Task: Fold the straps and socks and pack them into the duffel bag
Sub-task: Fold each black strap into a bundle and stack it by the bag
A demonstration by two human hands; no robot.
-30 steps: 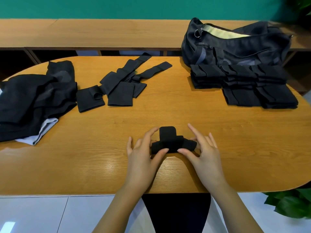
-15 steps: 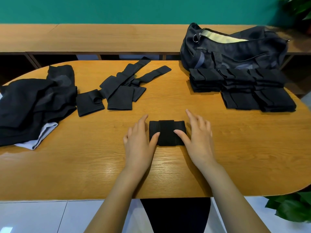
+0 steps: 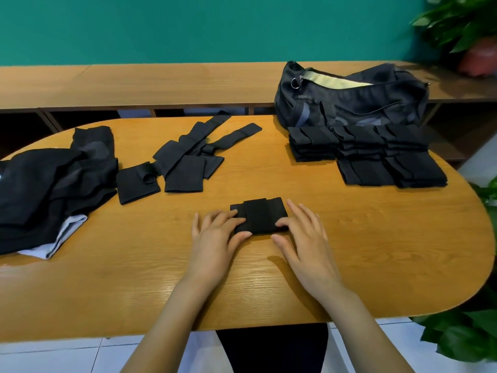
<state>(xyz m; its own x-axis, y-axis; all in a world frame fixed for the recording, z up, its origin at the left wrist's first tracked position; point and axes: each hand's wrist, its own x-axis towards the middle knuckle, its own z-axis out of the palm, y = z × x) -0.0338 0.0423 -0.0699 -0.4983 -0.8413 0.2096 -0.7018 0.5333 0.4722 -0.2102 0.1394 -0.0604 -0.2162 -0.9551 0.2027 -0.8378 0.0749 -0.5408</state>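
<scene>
Now the left hand [image 3: 215, 238] and right hand [image 3: 305, 238] press the folded strap [image 3: 259, 215] with nearly straight fingers, gripping nothing; released carelessly, its layers may spring open.

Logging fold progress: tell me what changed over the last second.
The small black fabric strap, its flap raised a second ago, now lies folded flat. The left hand and right hand stopped pinching it and rest on its ends. Unchanged: loose black straps, folded stacks, dark duffel bag.

duffel bag [image 3: 352, 106]: 1 | left hand [image 3: 215, 234] + right hand [image 3: 305, 238]: 2 | folded strap [image 3: 259, 215]: 1 | loose straps [image 3: 185, 173]: perhaps 4
</scene>
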